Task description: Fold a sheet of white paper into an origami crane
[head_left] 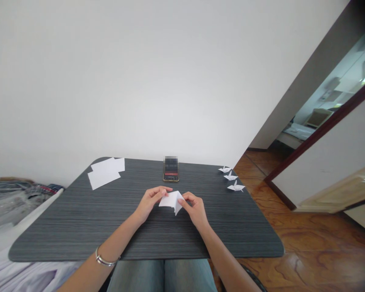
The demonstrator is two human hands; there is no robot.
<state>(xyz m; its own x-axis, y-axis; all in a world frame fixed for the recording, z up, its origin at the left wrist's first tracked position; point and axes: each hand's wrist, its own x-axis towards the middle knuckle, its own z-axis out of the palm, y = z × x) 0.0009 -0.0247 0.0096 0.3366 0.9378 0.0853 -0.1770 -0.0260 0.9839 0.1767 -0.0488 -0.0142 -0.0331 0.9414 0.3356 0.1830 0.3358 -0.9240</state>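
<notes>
Head view, only one. Surface: dark gray wood-grain table (69, 223), rounded corners, far edge along a plain white wall (170, 81).

Work: folded white paper (169, 200) is over the middle of the table, creased, with a flap pointing down toward the person. Can't tell if it touches the tabletop. Left hand (151, 201) pinches its left side, thumb and fingers closed on it. Right hand (195, 209) grips the right side the same way. Silver bracelet (105, 259) on left wrist.

On table: smartphone (171, 172) beyond the paper near the back edge, screen lit, upper part pixelated. Loose white sheets (104, 176) overlap at back left. Three origami cranes (230, 177) in a slanting row at back right, by the table's side edge.

Room: person's blue jeans (140, 275) under the front edge. Left of table, white-and-purple bedding (33, 278) with a gray heap (9, 207) behind it, contents unclear. Right side, glossy brown wood floor (304, 243), dark red-brown trim (322, 130) running up at a slant, cream panel (337, 188) below it. Past the opening, another room with a bed (299, 132), blurry.
</notes>
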